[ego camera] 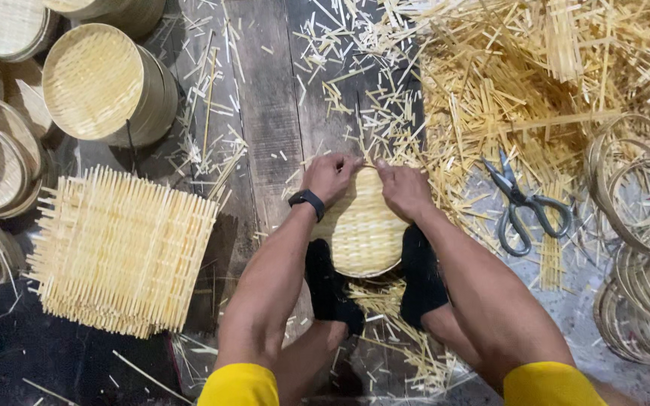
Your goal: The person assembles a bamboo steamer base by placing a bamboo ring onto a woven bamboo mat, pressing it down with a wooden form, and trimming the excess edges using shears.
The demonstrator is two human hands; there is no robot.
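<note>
A small round woven bamboo tray (362,229) lies on the wooden floor, pinned between my two feet in black socks. My left hand (330,175), with a black watch on its wrist, grips the tray's far rim at the upper left. My right hand (402,188) grips the same rim right beside it. Both hands have their fingers curled over the edge, and thin bamboo strips stick out from the rim just past the fingertips.
Grey scissors (524,204) lie right of the tray. A stack of square woven mats (118,252) sits at left. Finished round trays (103,83) stand stacked at upper left. Bamboo rings (637,225) pile at right, with loose offcuts (536,75) behind.
</note>
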